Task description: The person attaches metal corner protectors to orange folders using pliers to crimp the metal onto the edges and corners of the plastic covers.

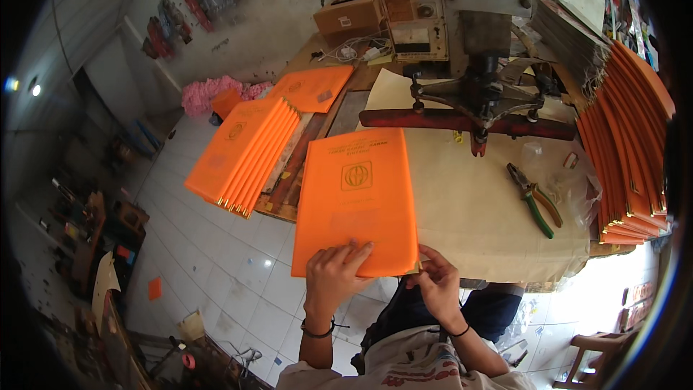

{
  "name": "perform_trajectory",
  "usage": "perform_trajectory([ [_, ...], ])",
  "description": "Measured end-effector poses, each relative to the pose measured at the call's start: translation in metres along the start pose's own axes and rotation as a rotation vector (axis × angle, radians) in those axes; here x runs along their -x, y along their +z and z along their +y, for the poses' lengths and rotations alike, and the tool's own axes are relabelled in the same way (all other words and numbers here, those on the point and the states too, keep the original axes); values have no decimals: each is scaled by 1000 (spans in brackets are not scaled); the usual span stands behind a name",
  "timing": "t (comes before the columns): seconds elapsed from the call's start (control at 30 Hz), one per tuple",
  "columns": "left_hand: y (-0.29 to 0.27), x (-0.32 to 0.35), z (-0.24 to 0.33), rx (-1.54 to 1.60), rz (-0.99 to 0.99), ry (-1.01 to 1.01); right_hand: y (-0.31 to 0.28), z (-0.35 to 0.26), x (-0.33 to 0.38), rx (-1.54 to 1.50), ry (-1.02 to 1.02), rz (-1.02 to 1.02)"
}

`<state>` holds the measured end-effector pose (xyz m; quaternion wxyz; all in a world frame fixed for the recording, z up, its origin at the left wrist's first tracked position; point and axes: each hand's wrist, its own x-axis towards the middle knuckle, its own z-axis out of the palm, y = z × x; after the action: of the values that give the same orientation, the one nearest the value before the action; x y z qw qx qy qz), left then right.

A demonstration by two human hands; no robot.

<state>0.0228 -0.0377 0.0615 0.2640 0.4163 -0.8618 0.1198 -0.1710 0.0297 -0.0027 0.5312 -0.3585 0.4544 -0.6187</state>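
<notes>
An orange folder with a gold printed emblem lies in front of me, its near edge jutting past the table. My left hand grips that near edge, fingers laid over the cover. At the folder's near right corner, my right hand pinches a small gold metal corner piece; the fingertips partly hide it. Green-handled pliers rest on the paper-covered tabletop to the right.
Several orange folders are stacked at left, with another folder behind. A press with a dark red bar stands across the table's far side. A tall pile of orange folders fills the right. A cardboard box sits at the back.
</notes>
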Motion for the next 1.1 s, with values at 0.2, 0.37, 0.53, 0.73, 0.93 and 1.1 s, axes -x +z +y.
perform_trajectory([
  [0.2,-6,-9,24,-40,-46,19,-16,-19,-4,87,-19,37],
  [0.37,-25,-21,21,-26,21,12,-19,-18,-7,112,-29,20],
  [0.53,-31,-24,23,-16,-41,16,-19,-21,-4,105,-9,13],
  [0.73,-34,-12,19,53,-221,-119,-12,-13,7,115,-33,13],
  [0.93,-25,20,0,104,-346,-181,-14,-9,6,29,-15,27],
  [1.1,-12,33,5,43,-331,-192,-10,-16,-5,71,-24,22],
])
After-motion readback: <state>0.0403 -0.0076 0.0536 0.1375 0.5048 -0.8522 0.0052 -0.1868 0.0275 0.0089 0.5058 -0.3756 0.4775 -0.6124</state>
